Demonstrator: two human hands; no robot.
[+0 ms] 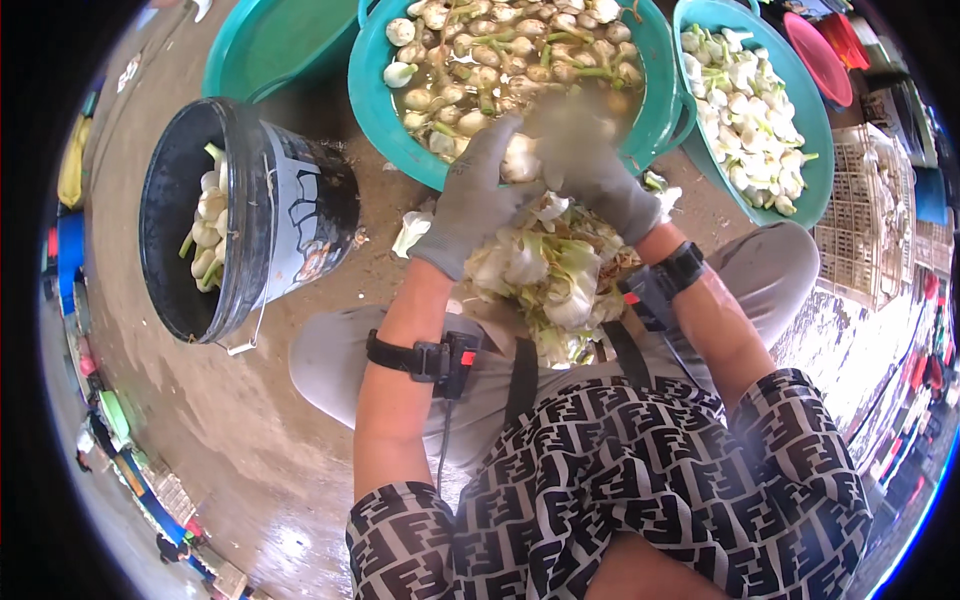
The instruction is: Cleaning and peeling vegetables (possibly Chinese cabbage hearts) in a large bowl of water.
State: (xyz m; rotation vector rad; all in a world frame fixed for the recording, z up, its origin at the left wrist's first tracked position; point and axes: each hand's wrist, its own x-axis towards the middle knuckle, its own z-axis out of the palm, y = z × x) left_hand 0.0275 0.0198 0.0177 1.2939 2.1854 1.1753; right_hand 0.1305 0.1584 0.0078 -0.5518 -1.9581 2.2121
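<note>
Both my hands wear grey gloves and meet over the near rim of a teal tub (pixel 378 140). My left hand (pixel 478 195) closes its fingers and thumb round a pale garlic bulb (pixel 521 160). Right beside that bulb is my right hand (pixel 598 185); its fingertips are lost in a blurred patch, so its grip is hidden. Brownish water and many unpeeled garlic bulbs (pixel 484 77) with green stem stubs fill the tub. Beneath my hands lies a heap of peeled skins and leaves (pixel 560 275), between my bent legs.
A black bucket (pixel 312 200) with bulbs inside leans on its side at the left. White cleaned bulbs (pixel 745 115) fill a second teal tub (pixel 822 180) at the right. Beyond are another teal basin (pixel 225 50), a pink basin (pixel 820 62) and a plastic crate (pixel 855 215).
</note>
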